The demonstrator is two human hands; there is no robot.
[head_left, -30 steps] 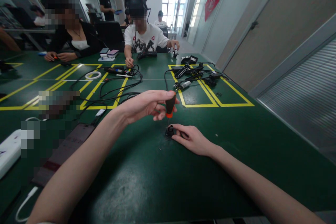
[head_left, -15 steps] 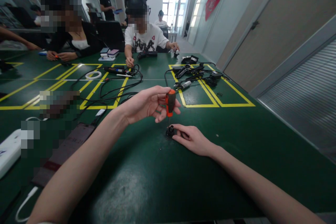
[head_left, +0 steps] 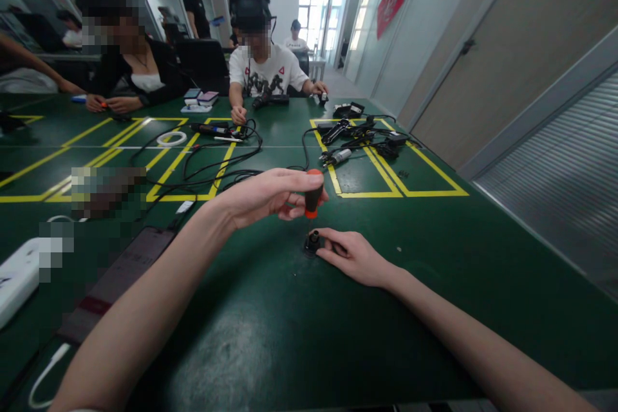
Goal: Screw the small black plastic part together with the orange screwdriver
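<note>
My left hand [head_left: 277, 194] is closed around the red and black handle of a screwdriver [head_left: 313, 196], its thumb lying near the top end. The screwdriver stands nearly upright, with its thin shaft pointing down at a small black part [head_left: 313, 244] on the green table. That part has a round base and a short tube sticking up. Whether the tip sits inside a screw is too small to tell. My right hand [head_left: 355, 257] pinches the black part from its right side, thumb and fingers against it, and rests on the table.
Yellow tape marks the green table [head_left: 270, 335]. Tangled black cables and tools [head_left: 357, 135] lie at the back right. A phone [head_left: 120, 277] and a white power strip [head_left: 24, 277] are on my left. A white ring [head_left: 171, 139] lies farther back. Co-workers sit across the table.
My left hand and the screwdriver handle have dipped slightly, and the thumb has moved across the top of the handle. The right hand and the black part stay in place.
</note>
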